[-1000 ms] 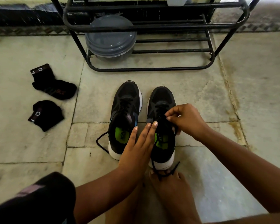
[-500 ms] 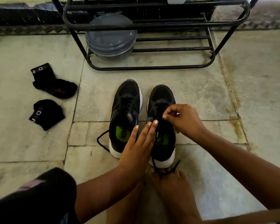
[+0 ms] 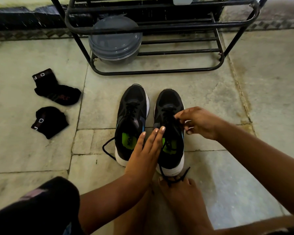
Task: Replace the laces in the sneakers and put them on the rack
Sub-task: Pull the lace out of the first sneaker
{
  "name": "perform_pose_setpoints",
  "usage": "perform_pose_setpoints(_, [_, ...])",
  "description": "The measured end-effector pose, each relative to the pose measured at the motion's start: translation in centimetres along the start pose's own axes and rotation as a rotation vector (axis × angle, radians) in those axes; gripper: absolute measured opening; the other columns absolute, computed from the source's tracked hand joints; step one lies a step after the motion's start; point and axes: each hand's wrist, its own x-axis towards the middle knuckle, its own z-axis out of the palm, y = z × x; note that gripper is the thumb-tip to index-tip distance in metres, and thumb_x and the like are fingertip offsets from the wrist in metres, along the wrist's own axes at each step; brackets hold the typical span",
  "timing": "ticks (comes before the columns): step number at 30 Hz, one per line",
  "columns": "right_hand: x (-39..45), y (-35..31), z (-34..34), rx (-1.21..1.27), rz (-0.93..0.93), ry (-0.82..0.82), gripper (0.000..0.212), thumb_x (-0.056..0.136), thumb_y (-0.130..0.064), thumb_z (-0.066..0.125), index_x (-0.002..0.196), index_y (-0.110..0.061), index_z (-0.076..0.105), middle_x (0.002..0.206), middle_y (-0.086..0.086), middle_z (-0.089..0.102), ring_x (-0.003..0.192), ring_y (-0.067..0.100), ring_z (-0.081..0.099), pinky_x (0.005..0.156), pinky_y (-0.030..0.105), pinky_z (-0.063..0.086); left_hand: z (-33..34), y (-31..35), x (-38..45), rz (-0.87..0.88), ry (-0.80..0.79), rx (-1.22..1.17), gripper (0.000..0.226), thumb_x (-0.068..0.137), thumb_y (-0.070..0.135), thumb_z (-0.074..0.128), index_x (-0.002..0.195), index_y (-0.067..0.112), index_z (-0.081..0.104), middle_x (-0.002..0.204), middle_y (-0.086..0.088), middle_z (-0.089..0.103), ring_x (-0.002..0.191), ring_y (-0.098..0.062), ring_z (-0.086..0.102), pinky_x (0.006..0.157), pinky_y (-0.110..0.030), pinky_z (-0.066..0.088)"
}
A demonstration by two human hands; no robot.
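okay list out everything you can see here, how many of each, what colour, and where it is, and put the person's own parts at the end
sneakers: 2, black with white soles and green insoles, side by side on the floor in front of the rack.
laces: black, threaded in both sneakers; loose ends trail on the floor by the heels.
rack: 1, black metal, at the far side by the wall.
tub: 1, grey with lid, on the rack's bottom shelf, left end.
socks: 2, black, on the floor at the left.
floor: pale stone tiles.
left hand: fingers straight, resting on the right-side sneaker's collar.
right hand: pinches that sneaker's lace.
foot: bare, just behind the heels, lace end across its toes.
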Motion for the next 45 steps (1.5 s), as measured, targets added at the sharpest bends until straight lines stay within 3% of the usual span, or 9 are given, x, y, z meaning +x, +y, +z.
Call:
perform_pose_setpoints(8, [-1.4, 0.7, 1.8, -0.547, -0.462, 0.282, 0.004, 0.082, -0.012, 0.071, 0.079, -0.011, 0.072, 0.073, -0.005, 0.058, 0.06, -0.009, 0.051, 0.054, 0.006, 0.04, -0.1, 0.0, 0.3, 0.019, -0.011, -0.004, 0.073, 0.1, 0.021, 0.028, 0.132, -0.003, -0.033, 0.131, -0.022, -0.053, 0.121, -0.034, -0.045, 0.1, -0.049, -0.022])
perform_pose_setpoints(13, [-1.9, -1.3, 1.4, -0.081, -0.321, 0.255, 0.02, 0.093, -0.016, 0.056, 0.074, -0.012, 0.062, 0.075, 0.006, 0.058, 0.062, 0.008, 0.049, 0.053, 0.018, 0.041, -0.3, 0.0, 0.3, 0.035, -0.014, 0.026, 0.073, 0.1, 0.022, 0.029, 0.133, -0.003, -0.031, 0.129, -0.024, -0.054, 0.12, -0.037, -0.044, 0.102, -0.05, -0.019])
perform_pose_setpoints(20, [-1.5, -0.4, 1.4, -0.459, -0.314, 0.167, 0.006, 0.086, -0.016, 0.067, 0.082, -0.02, 0.066, 0.082, -0.006, 0.064, 0.066, 0.001, 0.057, 0.056, 0.012, 0.04, -0.6, -0.2, 0.3, 0.061, -0.056, -0.017, 0.07, 0.1, 0.021, 0.025, 0.131, -0.002, -0.034, 0.126, -0.021, -0.056, 0.118, -0.034, -0.047, 0.101, -0.047, -0.022])
perform_pose_setpoints(25, [-1.3, 0.4, 1.2, -0.463, -0.317, 0.29, 0.016, 0.09, -0.011, 0.061, 0.077, -0.019, 0.066, 0.079, -0.004, 0.065, 0.071, 0.01, 0.061, 0.058, 0.023, 0.051, -0.8, -0.3, 0.4, 0.076, -0.064, -0.039, 0.069, 0.1, 0.02, 0.026, 0.13, -0.002, -0.033, 0.123, -0.02, -0.057, 0.116, -0.034, -0.048, 0.101, -0.046, -0.022])
perform_pose_setpoints(29, [-1.2, 0.3, 0.5, -0.519, -0.303, 0.154, 0.038, 0.082, 0.013, 0.05, 0.087, -0.02, 0.068, 0.089, 0.006, 0.064, 0.07, 0.011, 0.06, 0.055, 0.018, 0.05, -0.7, -0.3, 0.3, 0.075, -0.045, -0.057, 0.068, 0.099, 0.018, 0.024, 0.13, -0.001, -0.033, 0.126, -0.019, -0.056, 0.118, -0.033, -0.047, 0.1, -0.046, -0.024])
perform_pose_setpoints(34, [-1.1, 0.7, 1.2, -0.553, -0.415, 0.212, 0.027, 0.083, 0.004, 0.063, 0.074, -0.022, 0.064, 0.083, -0.005, 0.066, 0.064, -0.01, 0.056, 0.057, 0.002, 0.04, -0.5, -0.2, 0.5, 0.058, 0.033, -0.086, 0.067, 0.099, 0.018, 0.027, 0.135, -0.001, -0.027, 0.134, -0.017, -0.049, 0.133, -0.031, -0.033, 0.106, -0.046, -0.016])
perform_pose_setpoints(38, [-2.2, -0.8, 0.4, -0.167, -0.549, 0.301, 0.025, 0.085, 0.005, 0.06, 0.075, -0.018, 0.06, 0.074, -0.004, 0.061, 0.061, 0.004, 0.055, 0.056, 0.02, 0.048, -0.5, -0.1, 0.3, 0.071, -0.025, -0.049, 0.072, 0.099, 0.018, 0.03, 0.135, -0.001, -0.029, 0.132, -0.019, -0.054, 0.122, -0.034, -0.044, 0.106, -0.048, -0.019])
perform_pose_setpoints(42, [-2.8, -1.6, 0.2, -0.442, -0.657, 0.46, 0.017, 0.085, -0.008, 0.066, 0.09, -0.021, 0.056, 0.091, -0.008, 0.058, 0.072, 0.003, 0.055, 0.061, 0.007, 0.04, -0.9, -0.1, 0.3, 0.087, -0.08, -0.034, 0.074, 0.099, 0.021, 0.032, 0.134, 0.001, -0.031, 0.13, -0.017, -0.055, 0.12, -0.034, -0.046, 0.104, -0.047, -0.021])
perform_pose_setpoints(45, [-1.6, 0.1, 1.0, -0.621, -0.485, 0.345, 0.017, 0.084, -0.015, 0.068, 0.097, -0.019, 0.058, 0.094, -0.005, 0.058, 0.077, 0.01, 0.056, 0.071, 0.021, 0.048, -1.0, -0.2, 0.5, 0.091, -0.069, -0.11, 0.065, 0.099, 0.014, 0.024, 0.133, 0.002, -0.031, 0.129, -0.013, -0.056, 0.117, -0.03, -0.048, 0.102, -0.045, -0.023])
